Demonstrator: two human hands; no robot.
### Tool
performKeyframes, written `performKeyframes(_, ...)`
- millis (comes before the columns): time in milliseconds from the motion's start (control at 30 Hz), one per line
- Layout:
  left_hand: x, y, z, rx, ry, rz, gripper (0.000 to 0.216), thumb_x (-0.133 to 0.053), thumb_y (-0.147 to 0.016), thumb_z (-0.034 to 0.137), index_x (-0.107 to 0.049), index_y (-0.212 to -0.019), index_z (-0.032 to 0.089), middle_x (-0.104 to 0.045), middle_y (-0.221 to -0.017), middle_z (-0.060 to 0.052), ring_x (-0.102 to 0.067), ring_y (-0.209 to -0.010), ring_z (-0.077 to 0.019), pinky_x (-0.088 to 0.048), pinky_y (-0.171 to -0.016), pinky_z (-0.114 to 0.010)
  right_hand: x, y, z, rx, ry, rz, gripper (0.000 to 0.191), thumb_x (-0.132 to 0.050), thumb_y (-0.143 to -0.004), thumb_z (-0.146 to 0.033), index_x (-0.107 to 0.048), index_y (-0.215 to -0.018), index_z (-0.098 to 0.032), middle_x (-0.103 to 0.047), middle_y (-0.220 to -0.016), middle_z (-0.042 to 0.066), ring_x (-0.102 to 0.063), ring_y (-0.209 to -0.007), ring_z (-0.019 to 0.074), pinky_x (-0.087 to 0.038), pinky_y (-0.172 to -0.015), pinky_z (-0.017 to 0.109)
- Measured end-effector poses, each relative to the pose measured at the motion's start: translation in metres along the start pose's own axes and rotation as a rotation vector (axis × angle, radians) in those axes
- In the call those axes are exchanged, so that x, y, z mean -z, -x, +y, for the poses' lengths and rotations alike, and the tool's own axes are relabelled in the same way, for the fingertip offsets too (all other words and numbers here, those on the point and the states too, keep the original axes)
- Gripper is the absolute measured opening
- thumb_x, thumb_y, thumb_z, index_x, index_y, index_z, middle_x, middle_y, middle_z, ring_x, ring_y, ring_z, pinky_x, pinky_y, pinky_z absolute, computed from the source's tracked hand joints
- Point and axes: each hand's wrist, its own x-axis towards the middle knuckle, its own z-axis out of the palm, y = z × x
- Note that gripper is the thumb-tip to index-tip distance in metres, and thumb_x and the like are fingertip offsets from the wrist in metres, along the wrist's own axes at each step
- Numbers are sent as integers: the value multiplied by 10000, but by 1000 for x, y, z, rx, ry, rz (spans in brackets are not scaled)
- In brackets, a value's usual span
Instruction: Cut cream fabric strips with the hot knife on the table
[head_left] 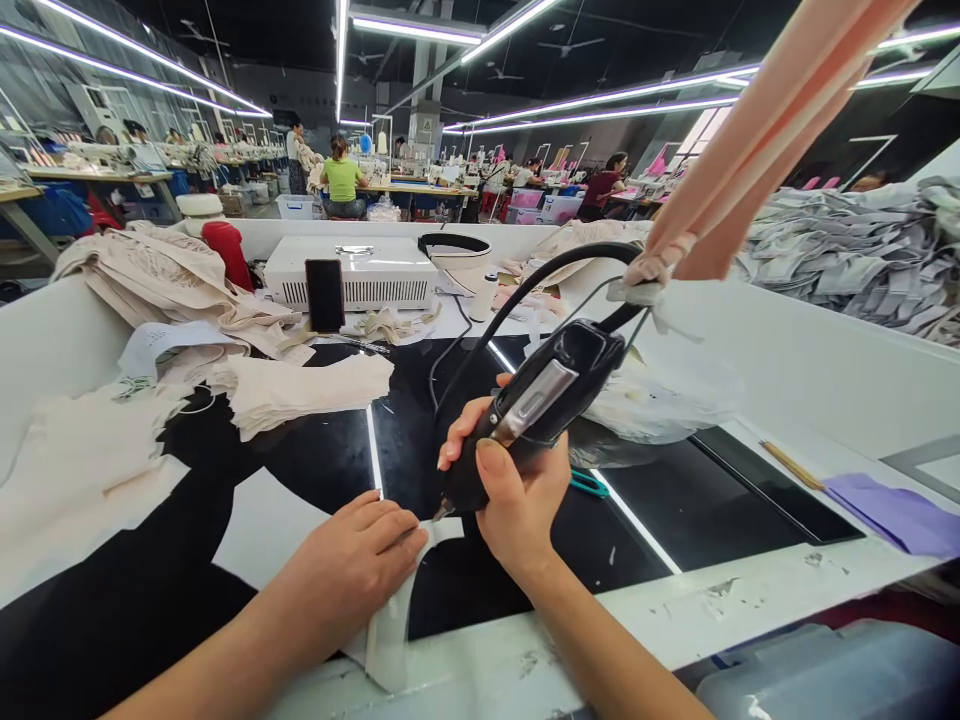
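My right hand [514, 490] is wrapped round a black corded hand tool [536, 405], tip pointed down at a narrow curved white fabric strip [397, 610] on the glossy black tabletop [300, 470]. My left hand [352, 565] lies on the strip just left of the tool's tip, fingers bent and pressing the fabric flat. The tool's black cable [540, 275] loops up and back toward the rear of the table.
Beige fabric pieces [285, 390] and a heap [157, 275] lie at the left and back left. A white machine [360, 270] with a phone [325, 295] stands behind. Teal scissors [589, 485], a purple cloth [896, 510], grey fabric pile [862, 250]; other workers sit far back.
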Motion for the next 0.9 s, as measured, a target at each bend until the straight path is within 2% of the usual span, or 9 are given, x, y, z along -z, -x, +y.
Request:
performKeyframes(200,3,-2,1,-7,-4,28,216,-505,-1018,77,-599,-1209,112,-678,-1099,-77,-652,-990,-218,-549,-1018,-440,1,-2,-3,9,13,8,227,-750,-915,-285,-587,-1073,-272,-668,-868,-42,-621,-599,104,-564,-533,233)
performKeyframes(333,2,-2,1,-22,-6,48,222,-508,-1007,55,-606,-1197,110,-678,-1104,-78,-648,-989,-213,-555,-1006,-425,6,-6,-9,35,0,44,286,-752,-906,-264,-606,-1151,-285,-663,-849,-48,-615,-600,100,-572,-536,227)
performKeyframes(533,-1,0,-1,-44,-22,34,274,-510,-975,5,-606,-1212,104,-671,-1114,-82,-643,-1000,-215,-552,-1004,-416,9,-5,-9,32,-5,50,263,-754,-886,-244,-605,-1101,-277,-671,-849,-45,-615,-591,103,-580,-524,231)
performKeyframes(700,2,-3,0,-47,-30,69,211,-472,-1022,61,-620,-1167,100,-680,-1081,-90,-652,-973,-218,-572,-956,-412,9,-6,-11,24,6,53,207,-738,-902,-245,-609,-1062,-274,-671,-841,-44,-612,-593,104,-575,-532,234)
performKeyframes(900,6,-5,1,-52,-19,101,211,-449,-1038,79,-623,-1153,105,-689,-1057,-90,-660,-951,-216,-587,-914,-405,5,1,-18,16,-49,29,365,-785,-888,-329,-607,-1202,-280,-661,-843,-38,-604,-588,109,-566,-516,238)
